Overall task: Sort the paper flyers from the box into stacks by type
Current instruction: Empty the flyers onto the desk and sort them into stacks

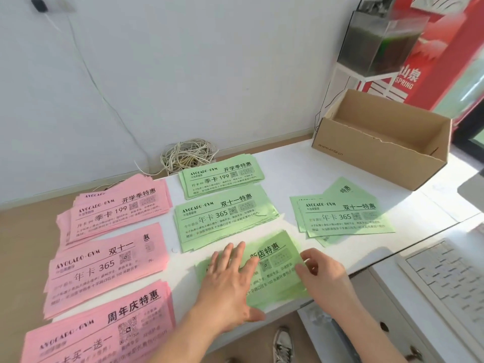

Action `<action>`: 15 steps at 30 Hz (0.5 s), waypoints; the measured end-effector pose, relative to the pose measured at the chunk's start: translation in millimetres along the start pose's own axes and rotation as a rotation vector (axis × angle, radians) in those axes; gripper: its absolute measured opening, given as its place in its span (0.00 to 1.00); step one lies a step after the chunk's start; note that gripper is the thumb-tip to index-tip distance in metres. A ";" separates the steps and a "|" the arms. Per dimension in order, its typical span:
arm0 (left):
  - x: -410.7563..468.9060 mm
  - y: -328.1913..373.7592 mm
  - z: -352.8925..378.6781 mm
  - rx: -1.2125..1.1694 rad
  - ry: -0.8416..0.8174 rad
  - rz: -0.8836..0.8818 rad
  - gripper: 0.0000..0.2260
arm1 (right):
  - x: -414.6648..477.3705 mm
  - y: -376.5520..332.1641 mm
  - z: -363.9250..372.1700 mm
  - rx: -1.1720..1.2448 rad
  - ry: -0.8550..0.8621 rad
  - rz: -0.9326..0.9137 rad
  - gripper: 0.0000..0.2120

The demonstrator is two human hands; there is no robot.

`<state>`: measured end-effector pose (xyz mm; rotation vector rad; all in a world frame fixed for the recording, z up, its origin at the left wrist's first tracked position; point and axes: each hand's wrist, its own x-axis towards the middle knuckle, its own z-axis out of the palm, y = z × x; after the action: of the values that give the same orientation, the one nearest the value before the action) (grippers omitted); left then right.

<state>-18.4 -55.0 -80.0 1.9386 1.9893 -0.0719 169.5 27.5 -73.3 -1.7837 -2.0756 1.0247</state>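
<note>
Three pink flyer stacks lie down the left of the white table: top (120,208), middle (110,265), bottom (104,331). Two green stacks sit in the middle, far (222,176) and nearer (222,218). A looser green pile (343,216) lies to the right. The nearest green stack (277,268) is under my hands. My left hand (230,281) presses flat on its left part, fingers spread. My right hand (322,271) holds its right edge with curled fingers. The cardboard box (379,150) stands at the back right; its visible inside looks empty.
A coil of white cord (188,155) lies by the wall behind the stacks. A white keyboard (450,281) sits on a lower surface at the right. A glass tank (379,40) stands on a white stand behind the box. A shoe (282,344) shows below the table edge.
</note>
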 end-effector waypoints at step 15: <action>-0.4 -29.0 -8.5 -0.609 0.298 -0.068 0.05 | -9.9 25.9 -3.5 -0.244 -0.103 -0.298 0.54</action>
<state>-48.5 -54.6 -78.0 1.5431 1.9410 0.7556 194.1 20.1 -84.3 -1.4802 -2.5273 0.8251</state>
